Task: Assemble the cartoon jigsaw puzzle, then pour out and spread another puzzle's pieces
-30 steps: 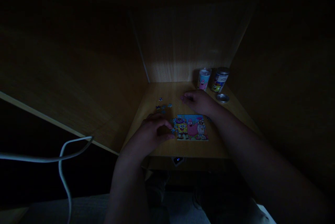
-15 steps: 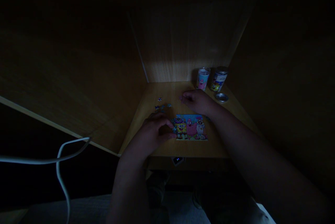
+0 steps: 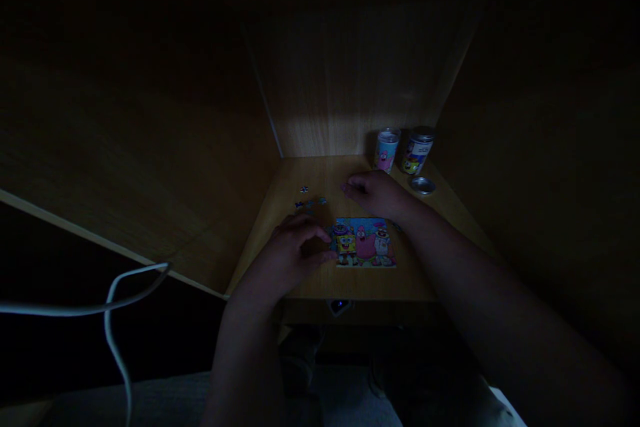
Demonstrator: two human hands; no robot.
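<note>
Several loose puzzle pieces (image 3: 299, 204) lay scattered far left on the wooden tabletop (image 3: 323, 170), and here was the left hand (image 3: 293, 245), thumb and forefinger apart, right at the left edge of the SpongeBob jigsaw puzzle (image 3: 366, 244), flat between both forearms! Beyond it, the right hand (image 3: 384, 195) had fingers curled, whether pinching anything, too dark to tell. Far right: two picture-wrapped cans (image 3: 387, 149) stood behind a round lid (image 3: 423, 185).
</note>
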